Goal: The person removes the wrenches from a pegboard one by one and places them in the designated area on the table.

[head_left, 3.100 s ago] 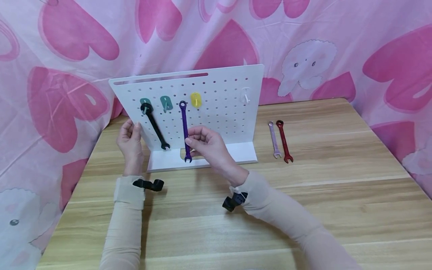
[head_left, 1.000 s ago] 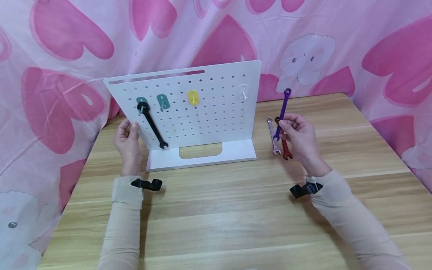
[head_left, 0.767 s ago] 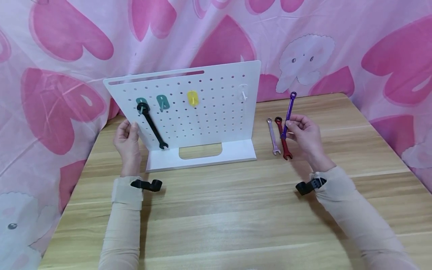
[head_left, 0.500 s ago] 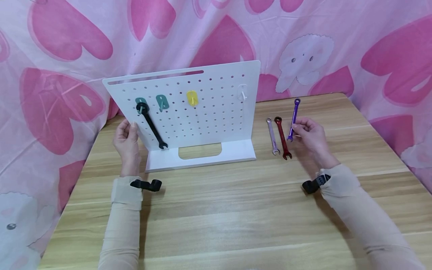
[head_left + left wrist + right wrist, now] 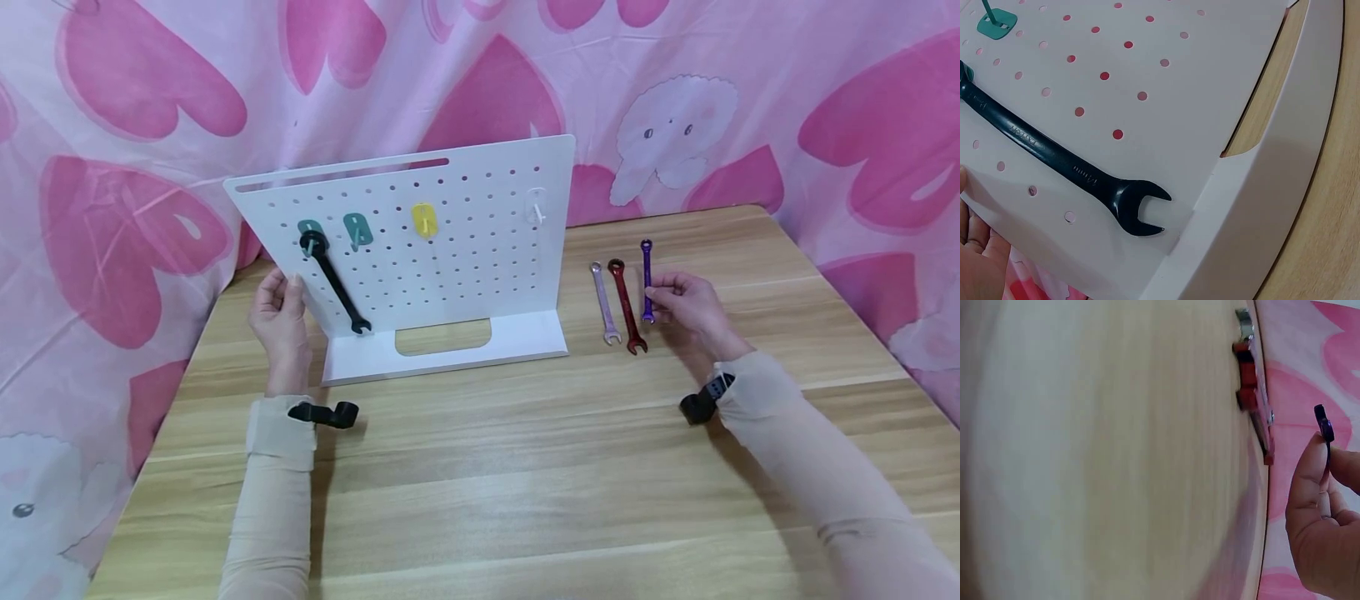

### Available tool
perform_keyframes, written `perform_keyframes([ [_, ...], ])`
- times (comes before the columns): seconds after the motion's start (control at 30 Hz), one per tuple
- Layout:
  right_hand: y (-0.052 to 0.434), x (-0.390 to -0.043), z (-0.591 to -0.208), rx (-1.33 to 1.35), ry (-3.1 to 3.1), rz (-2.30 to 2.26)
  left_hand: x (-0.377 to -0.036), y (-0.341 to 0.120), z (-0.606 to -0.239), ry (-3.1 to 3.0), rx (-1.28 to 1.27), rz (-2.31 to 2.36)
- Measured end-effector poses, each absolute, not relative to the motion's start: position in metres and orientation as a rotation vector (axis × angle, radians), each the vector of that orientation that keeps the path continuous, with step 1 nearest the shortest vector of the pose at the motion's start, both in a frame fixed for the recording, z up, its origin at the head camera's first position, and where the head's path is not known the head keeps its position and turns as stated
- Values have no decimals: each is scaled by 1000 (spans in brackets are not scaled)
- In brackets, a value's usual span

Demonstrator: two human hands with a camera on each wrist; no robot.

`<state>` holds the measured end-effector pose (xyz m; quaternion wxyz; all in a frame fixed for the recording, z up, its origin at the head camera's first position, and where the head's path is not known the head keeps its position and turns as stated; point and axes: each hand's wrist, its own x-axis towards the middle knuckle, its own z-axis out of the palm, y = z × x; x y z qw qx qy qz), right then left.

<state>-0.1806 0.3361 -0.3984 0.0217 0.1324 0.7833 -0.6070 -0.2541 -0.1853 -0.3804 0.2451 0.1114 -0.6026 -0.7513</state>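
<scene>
Wooden tabletop [image 5: 525, 467] now receives the purple wrench [image 5: 647, 279], carried off the pegboard [image 5: 480, 275] and pinched low by the right hand [image 5: 686, 304] just beside the red wrench [image 5: 627, 307], while the left hand [image 5: 279, 321] grips the board's edge.

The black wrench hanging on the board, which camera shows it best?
The head view: the whole black wrench hangs from its hook on the white pegboard. The left wrist view shows only its shaft and open end, close up. The right wrist view doesn't show it.
</scene>
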Motion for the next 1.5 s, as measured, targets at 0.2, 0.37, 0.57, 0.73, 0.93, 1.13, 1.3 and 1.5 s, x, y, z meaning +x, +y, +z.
perform_keyframes([
  [0.2,340,-184,-400,402,2420,-1757,-253,-185,-379,-1657,306,-2050],
  [0.37,342,-187,-402,399,2345,-1771,-253,-186,-378,-1666,315,-2055],
  [0.57,347,-190,-404,395,2412,-1598,-253,-185,-378,-1663,314,-2058],
  [0.73,348,-192,-404,408,2427,-1517,-254,-186,-378,-1654,319,-2068],
  [0.93,345,-192,-403,418,2439,-1467,-254,-187,-379,-1640,313,-2082],
  [1.13,343,-192,-405,429,2459,-1453,-254,-187,-379,-1614,314,-2106],
  [1.3,342,-192,-404,438,2453,-1468,-254,-187,-379,-1623,313,-2093],
  [1.5,340,-192,-400,431,2483,-1427,-254,-186,-379,-1634,303,-2077],
])
